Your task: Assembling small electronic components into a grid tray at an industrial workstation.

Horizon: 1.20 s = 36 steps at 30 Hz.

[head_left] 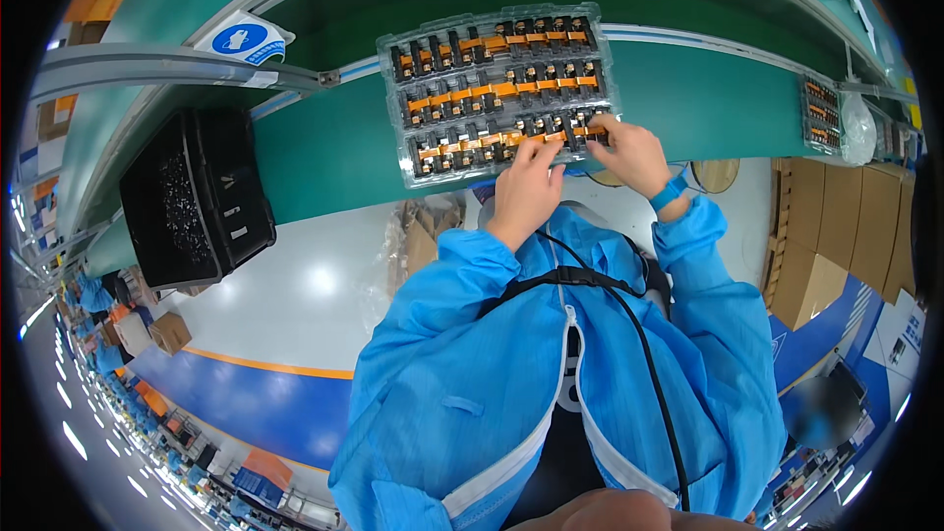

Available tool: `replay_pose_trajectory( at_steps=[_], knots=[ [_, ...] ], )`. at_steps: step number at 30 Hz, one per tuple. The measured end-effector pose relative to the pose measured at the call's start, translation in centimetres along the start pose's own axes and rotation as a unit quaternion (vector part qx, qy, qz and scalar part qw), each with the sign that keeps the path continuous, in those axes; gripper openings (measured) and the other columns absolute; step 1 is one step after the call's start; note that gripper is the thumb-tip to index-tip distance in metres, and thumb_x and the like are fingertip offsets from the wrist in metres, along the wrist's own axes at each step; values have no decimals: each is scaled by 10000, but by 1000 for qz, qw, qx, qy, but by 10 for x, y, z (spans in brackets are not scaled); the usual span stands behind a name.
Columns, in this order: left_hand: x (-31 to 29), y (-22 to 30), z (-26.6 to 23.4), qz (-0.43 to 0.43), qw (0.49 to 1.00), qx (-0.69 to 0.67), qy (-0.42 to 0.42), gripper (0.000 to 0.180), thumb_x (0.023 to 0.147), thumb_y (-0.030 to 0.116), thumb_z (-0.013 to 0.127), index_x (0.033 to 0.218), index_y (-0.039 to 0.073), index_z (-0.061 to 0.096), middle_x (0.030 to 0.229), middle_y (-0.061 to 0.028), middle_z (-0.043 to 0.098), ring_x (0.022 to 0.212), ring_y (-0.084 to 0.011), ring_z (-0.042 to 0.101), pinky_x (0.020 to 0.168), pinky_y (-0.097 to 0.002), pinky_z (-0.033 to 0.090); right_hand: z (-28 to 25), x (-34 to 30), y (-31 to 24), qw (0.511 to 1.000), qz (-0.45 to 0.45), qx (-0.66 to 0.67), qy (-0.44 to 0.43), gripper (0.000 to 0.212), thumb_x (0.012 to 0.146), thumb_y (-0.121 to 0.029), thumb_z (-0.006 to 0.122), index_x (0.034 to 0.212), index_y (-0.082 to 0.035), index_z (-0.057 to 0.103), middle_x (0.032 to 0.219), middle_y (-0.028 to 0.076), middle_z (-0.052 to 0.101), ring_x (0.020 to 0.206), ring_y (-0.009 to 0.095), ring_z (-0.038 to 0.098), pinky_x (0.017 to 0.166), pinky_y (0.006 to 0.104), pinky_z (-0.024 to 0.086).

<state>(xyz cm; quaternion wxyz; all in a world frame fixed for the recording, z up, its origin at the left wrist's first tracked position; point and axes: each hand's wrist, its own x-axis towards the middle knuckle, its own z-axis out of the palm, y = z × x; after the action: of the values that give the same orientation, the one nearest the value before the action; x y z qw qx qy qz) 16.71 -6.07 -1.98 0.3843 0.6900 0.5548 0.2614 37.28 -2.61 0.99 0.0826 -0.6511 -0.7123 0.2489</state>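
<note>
A clear plastic tray (pixel 398 103) lies on the green bench in front of me. It holds three rows of small black parts, each crossed by orange flex strips. My left hand (pixel 529 195) reaches over the near row, fingers bent and closed, their tips down at the parts; what they grip is hidden. My right hand (pixel 634 159) is at the right end of that row, thumb and forefinger closing around a small black part with an orange flex strip (pixel 584 132). A blue band circles my right wrist.
A black bin (pixel 221 197) stands at the bench's left end, with small shiny bits inside. Another filled tray (pixel 821 113) and a clear plastic bag (pixel 858 128) are far right. Cardboard boxes (pixel 836 202) are stacked at right. A metal rail (pixel 177 64) crosses upper left.
</note>
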Motion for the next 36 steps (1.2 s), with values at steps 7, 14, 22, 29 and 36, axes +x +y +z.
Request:
replay_pose_trajectory(
  at_steps=[7, 14, 22, 29, 36],
  knots=[
    [21, 13, 10, 55, 989, 138, 24, 328, 863, 195, 653, 1167, 79, 617, 1280, -93, 586, 753, -322, 697, 638, -414, 572, 15, 10, 1, 996, 27, -80, 16, 314, 845, -351, 692, 964, -62, 662, 766, 152, 708, 706, 362, 690, 632, 463, 550],
    [33, 11, 9, 54, 988, 144, 2, 242, 849, 147, 630, 1080, 79, 653, 1310, -43, 594, 757, -310, 698, 653, -422, 572, 16, 18, 5, 993, 95, 65, 32, 294, 825, -339, 675, 865, -47, 668, 693, 139, 689, 700, 353, 685, 636, 454, 543],
    [25, 27, 14, 58, 994, -81, 42, 461, 835, 233, 752, 1234, 50, 613, 1233, -135, 633, 1021, -338, 662, 855, -362, 535, 14, -5, 15, 851, 92, 487, 175, 154, 874, -140, 683, 874, -30, 575, 699, -1, 604, 628, 74, 519, 584, 241, 448],
    [-14, 32, -10, -80, 959, -265, -66, 334, 891, 147, 729, 1150, -49, 652, 992, -82, 701, 891, -127, 625, 797, -270, 508, -4, -55, -26, 849, -17, 528, 1, 279, 884, -236, 741, 1043, -32, 634, 797, 15, 615, 683, 69, 547, 575, 270, 478],
    [-12, 58, -25, -85, 969, -220, -80, 206, 899, 164, 733, 982, -17, 683, 862, -5, 659, 757, -69, 556, 649, -224, 444, -15, -69, -30, 873, -51, 476, 92, 336, 837, -263, 762, 1050, -29, 649, 851, 40, 648, 704, 127, 584, 617, 286, 482]
  ],
)
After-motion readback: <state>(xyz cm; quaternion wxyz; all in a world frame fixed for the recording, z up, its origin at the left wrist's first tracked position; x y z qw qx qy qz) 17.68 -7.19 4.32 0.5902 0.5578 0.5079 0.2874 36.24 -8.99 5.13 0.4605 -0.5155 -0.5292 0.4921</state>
